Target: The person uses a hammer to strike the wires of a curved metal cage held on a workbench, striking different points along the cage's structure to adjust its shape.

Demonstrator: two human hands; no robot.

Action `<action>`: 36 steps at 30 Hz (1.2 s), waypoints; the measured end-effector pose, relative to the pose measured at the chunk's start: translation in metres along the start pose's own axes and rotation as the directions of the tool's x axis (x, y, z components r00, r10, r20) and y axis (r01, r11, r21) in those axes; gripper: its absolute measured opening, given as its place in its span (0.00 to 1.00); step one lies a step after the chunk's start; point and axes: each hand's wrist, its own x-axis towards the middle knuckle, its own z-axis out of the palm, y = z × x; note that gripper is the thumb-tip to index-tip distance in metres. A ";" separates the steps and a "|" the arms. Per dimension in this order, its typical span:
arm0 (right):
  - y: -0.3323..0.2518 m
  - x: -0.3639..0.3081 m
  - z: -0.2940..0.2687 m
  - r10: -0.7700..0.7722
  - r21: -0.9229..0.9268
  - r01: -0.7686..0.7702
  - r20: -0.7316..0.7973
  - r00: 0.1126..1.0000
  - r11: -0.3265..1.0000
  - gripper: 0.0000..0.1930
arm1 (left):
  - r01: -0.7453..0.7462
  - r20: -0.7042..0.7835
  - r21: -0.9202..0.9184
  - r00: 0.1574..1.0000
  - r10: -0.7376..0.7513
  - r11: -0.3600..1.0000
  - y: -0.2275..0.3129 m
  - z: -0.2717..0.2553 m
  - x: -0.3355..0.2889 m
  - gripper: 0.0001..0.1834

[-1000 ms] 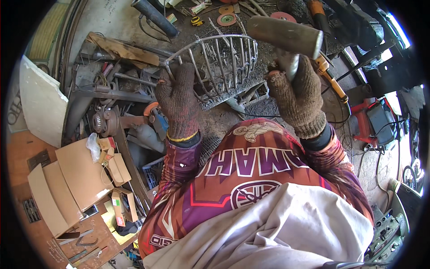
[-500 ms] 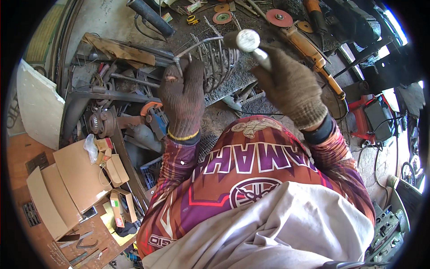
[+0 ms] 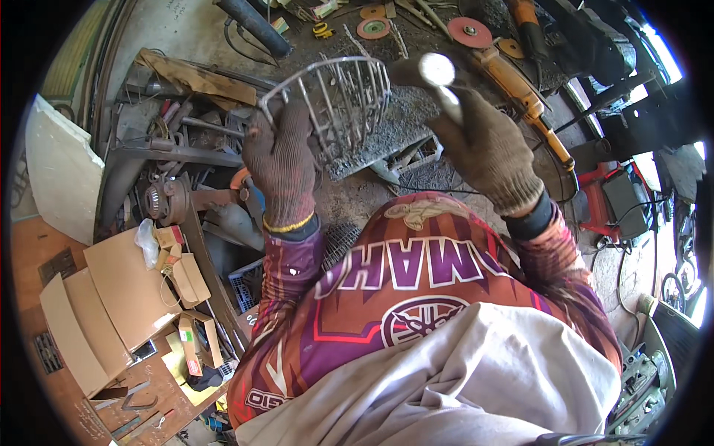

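A basket-shaped cage of welded metal rods (image 3: pixel 332 104) is tilted up in front of me. My left hand (image 3: pixel 282 167), in a dark brown knitted glove, is closed round its near left rim. My right hand (image 3: pixel 492 152), in a lighter brown knitted glove, grips a hammer (image 3: pixel 437 70) with a round, shiny metal face. The hammer is raised to the right of the cage and apart from it. Most of the hammer's handle is hidden by the glove. Under the cage is a gritty metal work surface (image 3: pixel 413 111).
An orange angle grinder (image 3: pixel 517 89) lies beyond my right hand, close to a reddish disc (image 3: pixel 467 32). Farther back sit a green-centred disc (image 3: pixel 373 29) and a yellow tape measure (image 3: pixel 323 30). A bench vise (image 3: pixel 167 201) and open cardboard boxes (image 3: pixel 134 282) are at left.
My left hand has shifted left, and the cage has swung up and turned, showing more of its rim and bars. The hammer in my right hand has moved slightly right.
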 end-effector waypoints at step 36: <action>0.048 0.029 0.026 -0.070 0.667 0.212 -0.234 0.970 0.714 0.19 | 0.307 0.199 -0.256 0.945 -0.261 0.917 -0.012 -0.006 -0.008 0.23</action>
